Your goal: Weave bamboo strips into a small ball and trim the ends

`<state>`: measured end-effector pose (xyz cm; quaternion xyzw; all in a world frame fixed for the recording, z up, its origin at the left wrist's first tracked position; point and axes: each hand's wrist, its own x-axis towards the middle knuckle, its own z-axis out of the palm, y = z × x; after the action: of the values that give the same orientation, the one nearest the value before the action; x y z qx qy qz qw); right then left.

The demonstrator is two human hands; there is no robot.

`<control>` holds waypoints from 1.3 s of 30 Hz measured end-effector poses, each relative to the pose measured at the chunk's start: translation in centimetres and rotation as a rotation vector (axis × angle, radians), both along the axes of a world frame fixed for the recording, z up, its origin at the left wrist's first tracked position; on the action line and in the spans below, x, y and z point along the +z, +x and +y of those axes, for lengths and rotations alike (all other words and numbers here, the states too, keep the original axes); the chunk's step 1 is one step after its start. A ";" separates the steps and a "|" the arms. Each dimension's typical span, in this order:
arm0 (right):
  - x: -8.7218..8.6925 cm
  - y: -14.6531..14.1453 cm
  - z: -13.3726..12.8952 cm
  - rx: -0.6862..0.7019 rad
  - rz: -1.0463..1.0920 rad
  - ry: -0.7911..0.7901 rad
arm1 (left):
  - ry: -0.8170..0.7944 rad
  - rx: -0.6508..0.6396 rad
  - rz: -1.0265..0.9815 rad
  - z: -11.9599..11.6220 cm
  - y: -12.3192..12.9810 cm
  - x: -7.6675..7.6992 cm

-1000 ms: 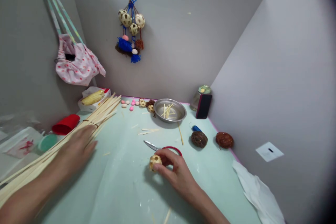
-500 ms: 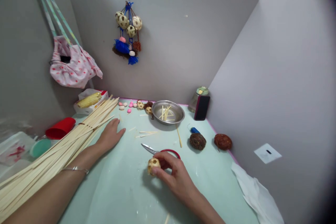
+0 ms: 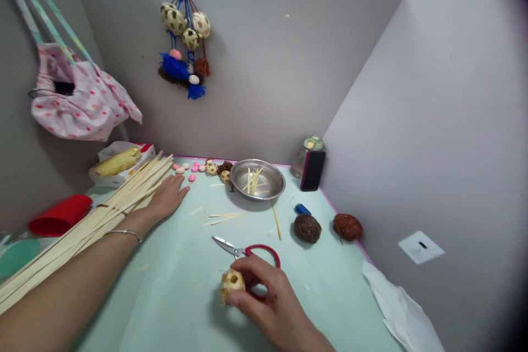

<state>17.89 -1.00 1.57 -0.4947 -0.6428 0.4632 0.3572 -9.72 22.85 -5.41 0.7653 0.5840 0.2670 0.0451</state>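
Note:
A small woven ball (image 3: pixel 232 286) is pinched between the thumb and fingers of my right hand (image 3: pixel 268 300), just above the table (image 3: pixel 173 291). Red-handled scissors (image 3: pixel 247 250) lie right behind that hand, their tips pointing left. My left hand (image 3: pixel 167 196) rests with spread fingers at the upper end of a bundle of pale flat strips (image 3: pixel 94 231), near several pink and white pebble-like pieces (image 3: pixel 192 178). Its palm side is hidden.
A metal bowl (image 3: pixel 258 180) holds cut strips. Brown yarn (image 3: pixel 307 229), reddish yarn (image 3: pixel 347 227), blue thread (image 3: pixel 302 209) and a phone (image 3: pixel 313 171) stand or lie rightward. A red cup (image 3: pixel 61 215) lies left; woven balls (image 3: pixel 191 38) hang on the wall.
The view has shifted. My left hand has reached a little farther forward along the strips. My right hand still holds the ball, now slightly nearer to me and farther from the scissors' blades.

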 end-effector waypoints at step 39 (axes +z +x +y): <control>1.8 1.0 0.1 0.042 -0.111 0.100 | -0.106 -0.360 -0.159 -1.9 7.0 0.6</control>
<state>18.85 -0.91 3.39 -0.4875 -0.6941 0.4097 0.3356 -2.71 20.92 -4.80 0.8303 0.4456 0.2831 0.1785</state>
